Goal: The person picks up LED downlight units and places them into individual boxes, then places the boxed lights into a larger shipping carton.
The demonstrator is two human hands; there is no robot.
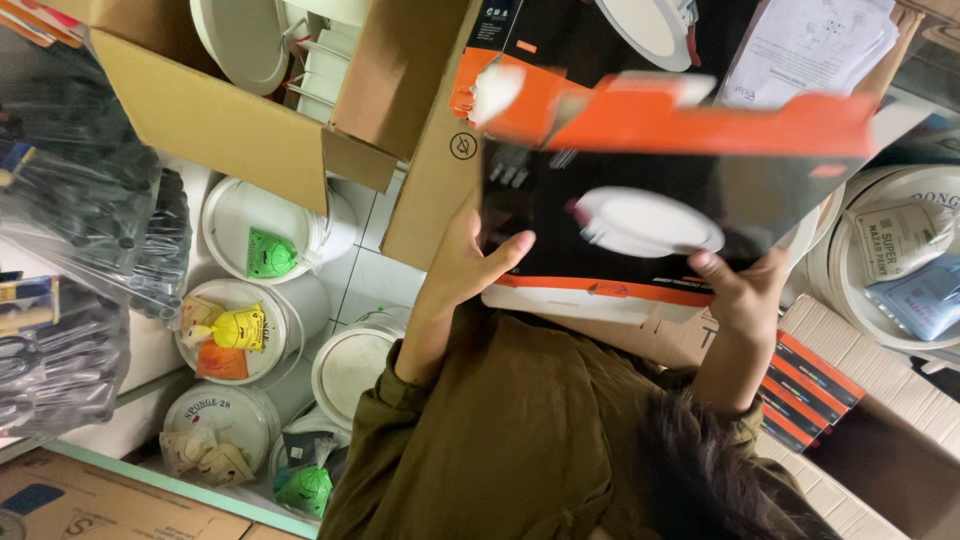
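Nearest the viewer, at 6 o'clock, olive-green sleeves (520,430) and dark hair (700,470) fill the lower frame.

Both hands rise from the sleeves to one black-and-orange lamp carton (620,170), held up just right of centre.
- The left hand (465,270), at about 7 o'clock of the carton, is clamped on its lower left corner. Its thumb lies across the black face and its fingers are hidden behind.
- The right hand (742,295), at 5 o'clock of the carton, is closed on the lower right edge, with its fingertips curled onto the face.

The carton's face shows a printed round white panel lamp (645,222). Its orange top flap (700,125) stands open at 12 o'clock.

Beyond the flap lie a folded paper leaflet (810,45) at 1 o'clock and a real round white lamp (650,25).

At 4 o'clock, a stack of flat black-and-orange boxes (810,385) rests on a brown carton.

At 8 to 9 o'clock, on the floor, stand white lidded pails (350,365). One carries a green pouch (270,255) and another a yellow pouch (240,328).

Farther out, a large open cardboard carton (230,120) sits at 10 o'clock. Clear plastic bags (80,220) of dark items lie at the far left.
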